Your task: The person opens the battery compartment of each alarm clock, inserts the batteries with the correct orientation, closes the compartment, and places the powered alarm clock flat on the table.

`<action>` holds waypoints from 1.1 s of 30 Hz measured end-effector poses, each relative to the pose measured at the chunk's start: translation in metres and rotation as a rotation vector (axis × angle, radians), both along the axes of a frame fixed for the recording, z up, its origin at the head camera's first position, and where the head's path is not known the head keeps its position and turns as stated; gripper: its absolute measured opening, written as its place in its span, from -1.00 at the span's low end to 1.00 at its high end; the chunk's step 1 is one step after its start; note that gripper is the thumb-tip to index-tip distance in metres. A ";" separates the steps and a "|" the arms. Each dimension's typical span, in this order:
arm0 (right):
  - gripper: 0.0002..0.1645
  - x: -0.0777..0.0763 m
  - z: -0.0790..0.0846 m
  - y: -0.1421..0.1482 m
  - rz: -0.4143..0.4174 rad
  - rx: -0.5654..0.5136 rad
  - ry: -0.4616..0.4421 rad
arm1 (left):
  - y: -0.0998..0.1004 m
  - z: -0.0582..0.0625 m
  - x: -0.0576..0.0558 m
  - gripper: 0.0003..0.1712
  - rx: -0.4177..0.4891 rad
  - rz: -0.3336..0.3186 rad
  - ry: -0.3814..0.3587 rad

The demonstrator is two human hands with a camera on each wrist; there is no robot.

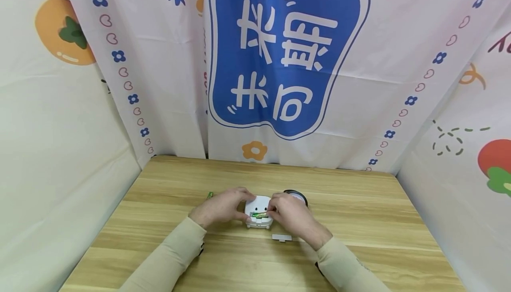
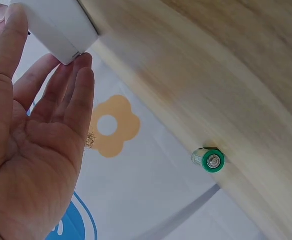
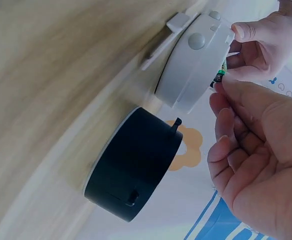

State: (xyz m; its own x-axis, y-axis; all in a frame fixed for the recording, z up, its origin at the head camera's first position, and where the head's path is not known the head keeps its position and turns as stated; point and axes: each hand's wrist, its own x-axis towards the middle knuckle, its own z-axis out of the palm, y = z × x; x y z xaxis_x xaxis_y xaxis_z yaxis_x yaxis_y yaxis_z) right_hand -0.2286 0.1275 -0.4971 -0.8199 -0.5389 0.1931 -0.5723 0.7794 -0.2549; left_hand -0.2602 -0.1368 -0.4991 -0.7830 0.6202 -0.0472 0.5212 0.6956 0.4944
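A small white rounded device (image 1: 258, 203) lies on the table with its battery compartment facing up. My left hand (image 1: 223, 207) grips its left side, thumb near the front edge and fingers at the back. In the left wrist view, fingertips of the left hand (image 2: 46, 115) touch the white casing (image 2: 61, 27). At the compartment, my right hand (image 1: 293, 214) pinches a green battery (image 3: 219, 76) between thumb and forefinger. Part of that battery is hidden by the fingers. Green also shows inside the compartment (image 1: 259, 215), too small to tell apart clearly.
A white battery cover (image 1: 281, 238) lies in front of the device, to the right. Behind the right hand is a black-sided round part (image 3: 136, 162). Another green battery (image 2: 211, 160) rests beyond the left hand. Printed cloth (image 1: 175, 83) hangs behind the wooden table (image 1: 351, 212).
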 end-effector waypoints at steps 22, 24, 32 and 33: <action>-0.73 -0.012 0.004 -0.018 0.112 0.076 -0.060 | 0.000 0.002 0.002 -0.28 -0.034 -0.038 0.078; -0.71 -0.013 0.004 -0.019 0.108 0.077 -0.064 | 0.000 0.002 0.002 -0.29 -0.034 -0.045 0.086; -0.75 -0.012 0.004 -0.020 0.088 0.076 -0.070 | 0.000 0.003 0.004 -0.28 -0.025 -0.042 0.084; -0.76 -0.011 0.004 -0.020 0.082 0.073 -0.071 | 0.001 0.003 0.004 -0.28 -0.023 -0.040 0.084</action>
